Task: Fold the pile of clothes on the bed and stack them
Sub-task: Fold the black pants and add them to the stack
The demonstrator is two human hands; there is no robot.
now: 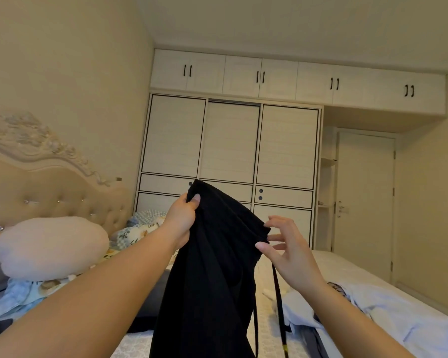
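Black trousers (212,267) held up by left hand (183,220), waistband pinched; right hand (286,250) spread, fingers empty. Opposite waistband corner to be gripped next.

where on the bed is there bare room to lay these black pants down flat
Bare bedspread shows between the hanging black pants and the white clothes at right, and a strip beyond those clothes toward the wardrobe. The left side is crowded: round pillow, floral bedding, blue cloth.

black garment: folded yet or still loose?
Loose: the black garment hangs unfolded from the left hand; right hand open beside it.
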